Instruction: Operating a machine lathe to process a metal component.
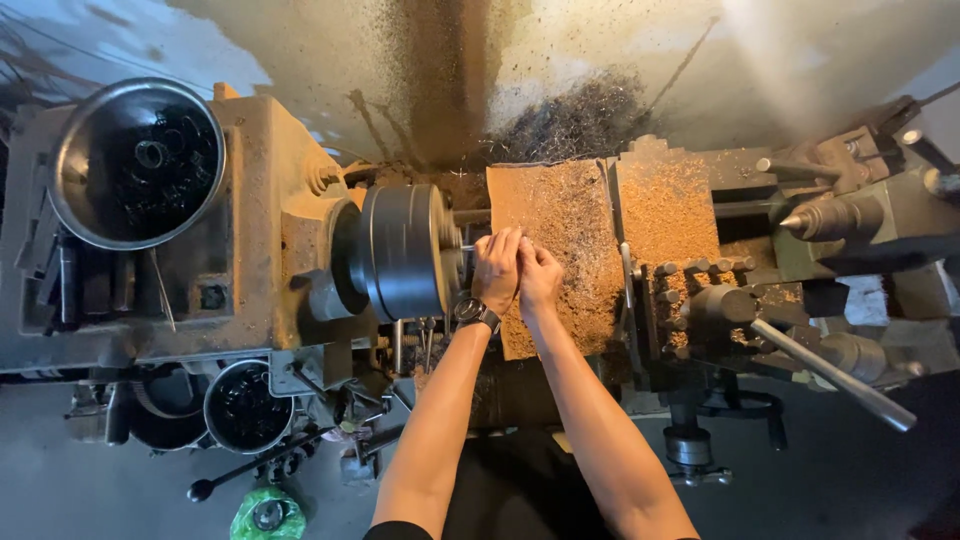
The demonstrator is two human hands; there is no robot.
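On top of the lathe headstock at far left sits a round metal bowl point(137, 163) of dark rings; a smaller bowl point(247, 406) of similar parts stands below it, near a green bag point(268, 513) on the floor. Further right, the grey lathe chuck point(403, 251) faces the hands. The left hand point(496, 270), a wristwatch point(477, 312) on its wrist, curls its fingers closed just beside the chuck face, apparently around a small workpiece that I cannot make out. The right hand point(538, 278) presses against it, fingers bent; what it grips is hidden. Beyond lie a chip-covered board point(560, 210), the tool post point(700, 300) and the tailstock point(850, 215).
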